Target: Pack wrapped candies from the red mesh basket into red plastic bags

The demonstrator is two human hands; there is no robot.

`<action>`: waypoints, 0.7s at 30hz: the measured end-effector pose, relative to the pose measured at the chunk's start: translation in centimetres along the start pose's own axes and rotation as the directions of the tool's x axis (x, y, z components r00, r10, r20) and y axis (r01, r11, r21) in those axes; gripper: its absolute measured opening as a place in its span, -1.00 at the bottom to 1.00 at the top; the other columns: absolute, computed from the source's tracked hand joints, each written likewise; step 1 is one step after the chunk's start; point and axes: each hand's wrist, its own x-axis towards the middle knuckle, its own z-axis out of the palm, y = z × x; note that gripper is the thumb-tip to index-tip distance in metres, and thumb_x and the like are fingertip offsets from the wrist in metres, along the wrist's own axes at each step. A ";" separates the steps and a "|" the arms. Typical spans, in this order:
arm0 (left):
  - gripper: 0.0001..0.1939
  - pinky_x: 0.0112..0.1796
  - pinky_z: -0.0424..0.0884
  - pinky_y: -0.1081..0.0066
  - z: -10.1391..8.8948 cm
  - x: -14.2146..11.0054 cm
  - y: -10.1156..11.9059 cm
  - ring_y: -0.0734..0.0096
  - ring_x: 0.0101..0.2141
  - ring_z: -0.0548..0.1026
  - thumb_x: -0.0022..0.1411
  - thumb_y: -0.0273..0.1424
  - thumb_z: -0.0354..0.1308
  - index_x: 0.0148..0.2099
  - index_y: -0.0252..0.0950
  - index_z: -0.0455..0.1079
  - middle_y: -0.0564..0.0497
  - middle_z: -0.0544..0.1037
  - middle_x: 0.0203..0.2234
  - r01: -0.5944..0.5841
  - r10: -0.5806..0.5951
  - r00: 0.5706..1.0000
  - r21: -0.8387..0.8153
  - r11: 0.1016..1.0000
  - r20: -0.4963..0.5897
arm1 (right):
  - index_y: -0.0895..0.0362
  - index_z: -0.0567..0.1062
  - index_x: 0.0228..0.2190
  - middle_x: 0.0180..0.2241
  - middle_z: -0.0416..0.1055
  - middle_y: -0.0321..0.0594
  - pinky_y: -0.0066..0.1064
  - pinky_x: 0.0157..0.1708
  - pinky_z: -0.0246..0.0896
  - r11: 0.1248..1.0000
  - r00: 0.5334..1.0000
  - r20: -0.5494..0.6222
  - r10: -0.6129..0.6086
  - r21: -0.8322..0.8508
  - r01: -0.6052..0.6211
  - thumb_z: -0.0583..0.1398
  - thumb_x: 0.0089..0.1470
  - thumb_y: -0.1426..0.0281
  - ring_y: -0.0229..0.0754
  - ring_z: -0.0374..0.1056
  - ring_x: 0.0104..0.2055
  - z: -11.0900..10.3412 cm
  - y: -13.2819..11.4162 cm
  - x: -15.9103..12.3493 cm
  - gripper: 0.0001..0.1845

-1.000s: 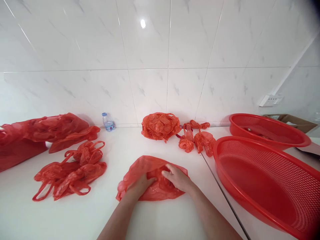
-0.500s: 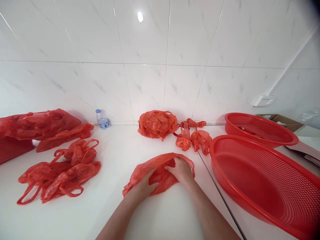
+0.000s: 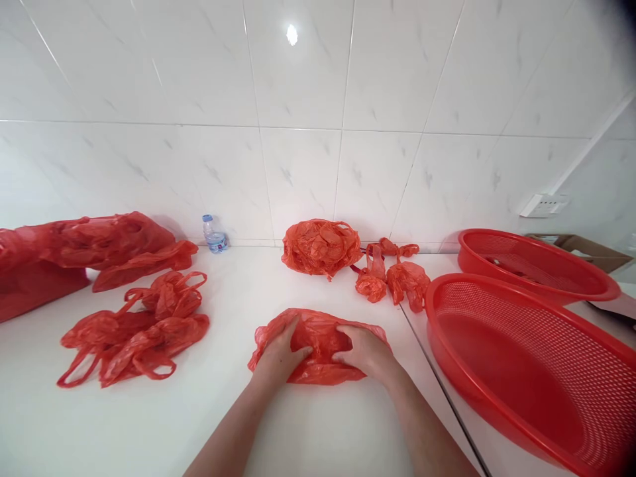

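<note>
A thin red plastic bag (image 3: 325, 376) lies on the white table, wide and crumpled, with its mouth facing up. My left hand (image 3: 281, 351) rests at its left side, thumb and fingers spread apart and touching the film. At the right side, my right hand (image 3: 368, 351) is curved with thumb and forefinger apart, its fingertips in the mouth. Both hands look open, with a gap between them where the bag's creased inside shows. Some fingers are partly hidden by the film.
Several red bags (image 3: 149, 331) lie loosely at left, beside a big red bundle (image 3: 124, 242). A small water bottle (image 3: 216, 238) stands near the wall. Ahead are a bunched red bag (image 3: 322, 248) and knotted pieces (image 3: 407, 281). Red baskets (image 3: 507, 371) fill the right.
The bag has been pressed lower and spread wider, its raised back rim now flatter. My right hand has come out from under the rim and my fingers show more. The view has shifted slightly left.
</note>
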 end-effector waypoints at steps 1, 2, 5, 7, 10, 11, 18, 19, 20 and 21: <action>-0.27 -0.07 0.38 0.22 0.1 0.0 0.0 0.04 0.05 0.39 0.10 -0.19 0.16 0.30 -0.11 0.05 -0.14 0.30 0.17 -0.004 0.004 1.000 -0.003 1.000 0.016 | 0.00 0.45 -0.02 -0.07 0.46 -0.22 -0.37 -0.20 0.25 1.000 1.000 -0.004 -0.017 0.014 0.017 0.28 -0.14 0.22 -0.10 0.39 -0.09 -0.2 -0.2 0.0 -0.43; -0.28 -0.06 0.37 0.23 0.3 0.0 0.1 0.05 0.06 0.38 0.11 -0.20 0.14 0.30 -0.11 0.06 -0.14 0.25 0.21 -0.014 0.014 1.000 -0.003 1.000 0.024 | 0.01 0.46 -0.05 -0.13 0.48 -0.23 -0.37 -0.22 0.25 0.999 0.999 -0.030 -0.041 0.031 0.042 0.21 -0.05 0.20 -0.13 0.40 -0.14 -0.4 -0.4 0.0 -0.53; -0.33 -0.04 0.36 0.25 1.0 0.0 0.1 0.05 0.09 0.35 0.11 -0.22 0.13 0.27 -0.15 0.13 -0.13 0.12 0.27 -0.044 0.044 0.999 0.008 0.999 0.028 | 0.03 0.51 -0.19 -0.26 0.51 -0.27 -0.37 -0.23 0.27 0.986 0.971 -0.198 -0.134 0.074 0.151 0.07 0.11 0.23 -0.18 0.40 -0.23 -0.6 -1.2 0.0 -0.69; -0.36 -0.03 0.36 0.26 1.3 0.1 0.1 0.07 0.11 0.33 0.13 -0.22 0.11 0.26 -0.17 0.16 -0.12 0.08 0.28 -0.072 0.072 0.997 0.017 0.997 0.029 | 0.04 0.52 -0.24 -0.25 0.50 -0.26 -0.36 -0.21 0.27 0.966 0.934 -0.296 -0.198 0.100 0.237 0.05 0.13 0.28 -0.18 0.40 -0.21 -0.4 -1.6 -0.1 -0.72; -0.37 -0.01 0.34 0.24 1.3 0.2 0.2 0.08 0.13 0.30 0.14 -0.23 0.08 0.26 -0.21 0.17 -0.12 0.05 0.29 -0.076 0.075 0.996 0.029 0.997 0.054 | 0.04 0.53 -0.26 -0.26 0.50 -0.24 -0.38 -0.19 0.28 0.933 0.900 -0.336 -0.278 0.126 0.336 0.05 0.13 0.34 -0.19 0.40 -0.21 0.2 -2.2 -0.4 -0.74; -0.37 0.00 0.32 0.23 1.3 0.2 0.2 0.08 0.14 0.29 0.14 -0.23 0.07 0.26 -0.22 0.16 -0.13 0.05 0.29 -0.068 0.066 0.996 0.034 0.997 0.066 | 0.04 0.53 -0.24 -0.24 0.50 -0.24 -0.38 -0.15 0.27 0.923 0.893 -0.328 -0.309 0.122 0.364 0.06 0.12 0.36 -0.19 0.39 -0.18 0.5 -2.3 -0.4 -0.74; -0.38 -0.01 0.33 0.20 1.4 0.8 0.1 0.06 0.12 0.31 0.19 -0.17 -0.02 0.27 -0.22 0.14 -0.14 0.08 0.28 -0.009 0.000 0.995 0.086 0.996 0.098 | 0.04 0.43 -0.01 0.12 0.26 -0.22 -0.29 0.17 0.02 0.957 0.956 -0.052 -0.289 0.006 0.290 0.20 0.01 0.36 -0.13 0.13 0.18 1.9 -1.0 0.6 -0.56; -0.39 -0.01 0.33 0.21 1.5 1.0 -0.2 0.08 0.12 0.32 0.20 -0.17 -0.04 0.27 -0.22 0.13 -0.13 0.09 0.28 -0.010 0.000 0.995 0.099 0.995 0.097 | 0.04 0.41 0.02 0.15 0.23 -0.21 -0.29 0.17 0.01 0.966 0.966 -0.038 -0.256 0.013 0.257 0.19 0.02 0.35 -0.13 0.11 0.19 1.9 -0.6 0.9 -0.53; -0.40 0.00 0.32 0.22 1.7 1.2 -0.5 0.11 0.12 0.32 0.21 -0.20 -0.07 0.27 -0.24 0.12 -0.13 0.10 0.28 -0.029 0.018 0.995 0.110 0.993 0.096 | 0.04 0.38 0.04 0.15 0.23 -0.20 -0.28 0.18 0.00 0.972 0.972 -0.037 -0.234 0.022 0.235 0.18 0.03 0.35 -0.13 0.11 0.20 1.9 -0.2 1.0 -0.51; -0.41 0.01 0.32 0.24 1.9 1.4 -0.8 0.14 0.13 0.31 0.22 -0.22 -0.10 0.27 -0.26 0.12 -0.13 0.11 0.27 -0.055 0.043 0.995 0.122 0.991 0.093 | 0.04 0.36 0.06 0.14 0.24 -0.20 -0.29 0.17 0.01 0.975 0.975 -0.044 -0.220 0.031 0.221 0.17 0.04 0.35 -0.13 0.12 0.20 1.9 0.0 1.1 -0.49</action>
